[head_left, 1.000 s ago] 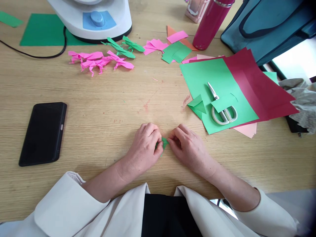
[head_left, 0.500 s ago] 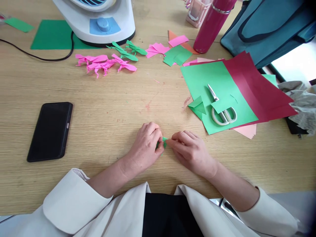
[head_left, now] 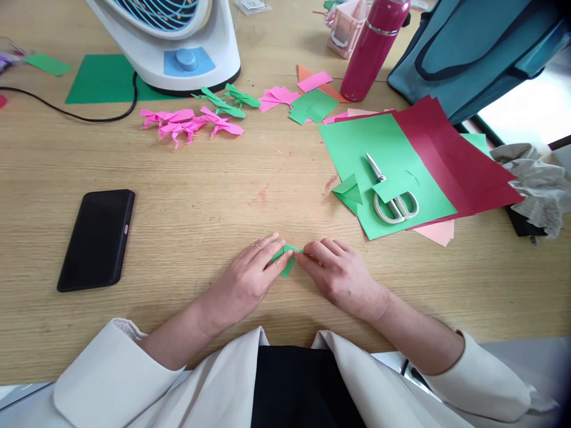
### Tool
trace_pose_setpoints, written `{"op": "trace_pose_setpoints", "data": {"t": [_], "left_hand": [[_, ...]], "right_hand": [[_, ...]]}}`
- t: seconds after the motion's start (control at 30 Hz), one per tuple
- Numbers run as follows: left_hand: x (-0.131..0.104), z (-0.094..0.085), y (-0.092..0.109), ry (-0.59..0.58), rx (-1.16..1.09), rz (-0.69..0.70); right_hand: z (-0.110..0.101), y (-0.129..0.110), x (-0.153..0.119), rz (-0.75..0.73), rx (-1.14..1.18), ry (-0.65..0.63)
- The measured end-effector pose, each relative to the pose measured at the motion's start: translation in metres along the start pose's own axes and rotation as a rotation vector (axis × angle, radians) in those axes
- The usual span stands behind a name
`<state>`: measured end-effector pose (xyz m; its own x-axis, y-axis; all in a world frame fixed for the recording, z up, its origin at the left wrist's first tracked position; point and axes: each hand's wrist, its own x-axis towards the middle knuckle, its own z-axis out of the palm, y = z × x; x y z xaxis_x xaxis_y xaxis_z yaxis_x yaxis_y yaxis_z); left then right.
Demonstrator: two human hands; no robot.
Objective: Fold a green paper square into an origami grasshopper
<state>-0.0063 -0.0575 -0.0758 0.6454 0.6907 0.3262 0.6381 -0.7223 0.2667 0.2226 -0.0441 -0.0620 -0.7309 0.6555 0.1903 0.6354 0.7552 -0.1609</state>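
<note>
A small folded piece of green paper (head_left: 288, 267) lies between my two hands, near the front of the table. My left hand (head_left: 250, 270) holds its left part, fingers stretched over it and thumb across the middle. The fingers cover some of the folds. At the right end, my right hand (head_left: 341, 276) pinches a narrow tip of the same paper, with its other fingers curled in. Beyond them, to the right, white-handled scissors (head_left: 392, 202) lie partly open on a green sheet (head_left: 366, 134), with a small green piece across them. A folded green triangle (head_left: 349, 191) rests at that sheet's left edge.
Folded pink figures (head_left: 178, 125) and green figures (head_left: 223, 102) stand before a white fan (head_left: 200, 62). A black phone (head_left: 96, 241) lies left. Paper scraps (head_left: 312, 106), a magenta bottle (head_left: 375, 50), red sheets (head_left: 450, 154) and a teal bag (head_left: 464, 59) are at the right.
My left hand's fingers have straightened from a curled pinch, so more of the green paper shows. The right hand keeps its pinch. The whole view has shifted slightly.
</note>
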Motion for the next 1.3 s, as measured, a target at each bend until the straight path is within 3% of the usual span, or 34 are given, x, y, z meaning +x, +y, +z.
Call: {"op": "trace_pose_setpoints", "data": {"t": [0.27, 0.6, 0.87, 1.07, 1.3], "left_hand": [[-0.003, -0.006, 0.003, -0.114, 0.109, 0.04], [-0.002, -0.007, 0.005, -0.138, 0.151, 0.034], [-0.001, -0.008, 0.007, -0.148, 0.187, 0.047], [-0.003, -0.006, 0.004, -0.145, 0.146, 0.029], [-0.002, -0.008, 0.002, -0.16, 0.037, -0.031]], "right_hand": [[-0.002, -0.013, 0.0, 0.011, -0.093, -0.028], [0.0, -0.025, -0.001, 0.109, -0.251, -0.015], [-0.008, -0.026, -0.004, 0.094, -0.204, -0.037], [-0.007, -0.029, -0.006, 0.045, -0.238, -0.049], [-0.003, -0.039, -0.007, 0.092, -0.282, -0.07]]}}
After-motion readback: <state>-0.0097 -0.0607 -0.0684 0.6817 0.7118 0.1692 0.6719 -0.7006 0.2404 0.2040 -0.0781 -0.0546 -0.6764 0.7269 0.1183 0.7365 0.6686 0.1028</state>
